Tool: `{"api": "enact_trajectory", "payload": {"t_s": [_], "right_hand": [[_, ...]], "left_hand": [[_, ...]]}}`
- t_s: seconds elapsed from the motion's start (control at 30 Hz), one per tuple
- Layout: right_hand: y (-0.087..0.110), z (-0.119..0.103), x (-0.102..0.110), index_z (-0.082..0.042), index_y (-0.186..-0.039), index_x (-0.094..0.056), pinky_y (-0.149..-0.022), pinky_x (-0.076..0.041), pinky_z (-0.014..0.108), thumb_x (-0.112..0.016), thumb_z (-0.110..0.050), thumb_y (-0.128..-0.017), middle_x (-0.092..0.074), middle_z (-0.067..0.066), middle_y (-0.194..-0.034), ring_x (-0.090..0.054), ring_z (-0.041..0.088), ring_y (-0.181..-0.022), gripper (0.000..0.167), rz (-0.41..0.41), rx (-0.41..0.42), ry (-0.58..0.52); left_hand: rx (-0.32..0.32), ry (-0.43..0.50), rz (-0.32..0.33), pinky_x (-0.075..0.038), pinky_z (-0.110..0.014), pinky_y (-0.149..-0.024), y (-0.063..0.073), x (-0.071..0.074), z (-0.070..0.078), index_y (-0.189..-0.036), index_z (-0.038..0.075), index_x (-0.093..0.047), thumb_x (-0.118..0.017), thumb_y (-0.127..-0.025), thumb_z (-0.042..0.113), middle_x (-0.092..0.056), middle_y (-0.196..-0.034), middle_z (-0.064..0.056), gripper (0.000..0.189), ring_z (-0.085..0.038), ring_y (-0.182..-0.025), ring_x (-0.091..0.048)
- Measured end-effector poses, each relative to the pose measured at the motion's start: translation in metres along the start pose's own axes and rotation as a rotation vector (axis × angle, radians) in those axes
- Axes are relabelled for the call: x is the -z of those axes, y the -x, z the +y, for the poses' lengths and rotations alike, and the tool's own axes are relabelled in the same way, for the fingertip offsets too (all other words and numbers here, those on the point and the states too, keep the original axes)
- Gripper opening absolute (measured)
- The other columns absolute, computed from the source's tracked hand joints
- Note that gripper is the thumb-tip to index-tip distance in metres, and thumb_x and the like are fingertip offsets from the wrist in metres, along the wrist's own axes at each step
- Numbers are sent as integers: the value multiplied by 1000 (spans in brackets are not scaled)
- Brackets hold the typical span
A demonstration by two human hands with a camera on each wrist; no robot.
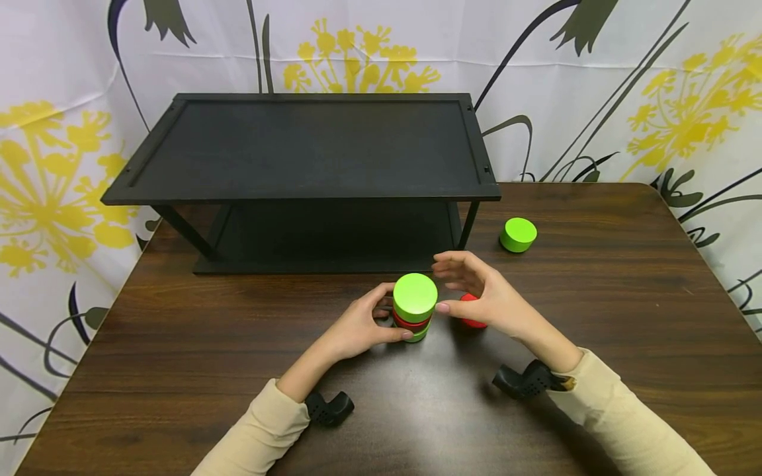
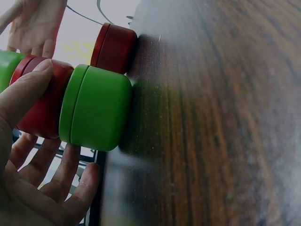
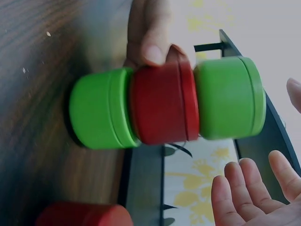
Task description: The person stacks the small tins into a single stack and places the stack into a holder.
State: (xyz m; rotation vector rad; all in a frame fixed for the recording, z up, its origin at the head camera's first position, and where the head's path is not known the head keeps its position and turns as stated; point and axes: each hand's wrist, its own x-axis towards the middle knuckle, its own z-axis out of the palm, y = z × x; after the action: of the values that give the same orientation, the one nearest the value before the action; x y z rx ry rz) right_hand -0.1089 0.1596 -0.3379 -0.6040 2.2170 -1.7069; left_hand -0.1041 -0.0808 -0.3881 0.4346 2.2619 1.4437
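Three small round lidded jars stand in an upright stack on the table: a green jar [image 2: 99, 108] at the bottom, a red jar [image 3: 162, 103] in the middle and another green jar [image 1: 415, 296] on top. My left hand [image 1: 360, 324] holds the stack at the middle red jar, thumb on the near side and fingers behind. Just right of the top jar is my right hand [image 1: 491, 297], fingers spread and holding nothing. Partly hidden behind it, a second red jar [image 1: 474, 323] sits on the table.
A third green jar [image 1: 518, 236] stands farther back on the right. Behind the stack is a black two-level shelf [image 1: 321, 149] on the wooden table [image 1: 238, 350]. A flower-patterned curtain [image 1: 369, 46] hangs at the back.
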Motion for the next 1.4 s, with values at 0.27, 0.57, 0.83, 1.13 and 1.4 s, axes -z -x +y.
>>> {"api": "enact_trajectory", "payload": {"t_s": [0.27,0.57,0.83,1.13,1.4], "right_hand": [[1,0,13,-2,-134,-44,-99,-46,14,-70,-3,-83,-50,16,-135,-52,27,-124,58,32,-6,22],[3,13,23,-1,-134,-45,-97,-45,11,-70,-6,-84,-50,21,-136,-54,13,-119,56,37,-90,56],[7,30,31,2,-134,-44,-97,-44,11,-69,-6,-85,-50,23,-134,-49,36,-124,55,4,-152,93],[14,45,42,4,-131,-47,-99,-46,16,-69,-8,-86,-54,22,-131,-51,35,-122,52,-30,-156,160],[23,57,51,1,-131,-48,-103,-48,32,-70,-13,-85,-54,18,-132,-52,36,-123,53,-68,-177,216]], "left_hand": [[14,-1,10,-51,-40,-100,0,0,-1,-140,15,-42,-80,-78,22,-50,-139,-9,73,-31,-120,-57],[35,-9,11,-52,-41,-99,1,0,-1,-141,16,-42,-80,-78,23,-49,-141,-9,74,-33,-119,-58],[20,-18,9,-51,-40,-101,2,0,0,-141,15,-42,-80,-79,21,-49,-141,-9,73,-32,-121,-57],[19,-16,8,-51,-40,-101,2,0,0,-141,15,-41,-80,-79,21,-48,-141,-9,73,-31,-122,-56],[11,-13,6,-50,-40,-102,1,0,-1,-141,15,-41,-80,-79,21,-49,-141,-9,74,-30,-123,-55]]}}
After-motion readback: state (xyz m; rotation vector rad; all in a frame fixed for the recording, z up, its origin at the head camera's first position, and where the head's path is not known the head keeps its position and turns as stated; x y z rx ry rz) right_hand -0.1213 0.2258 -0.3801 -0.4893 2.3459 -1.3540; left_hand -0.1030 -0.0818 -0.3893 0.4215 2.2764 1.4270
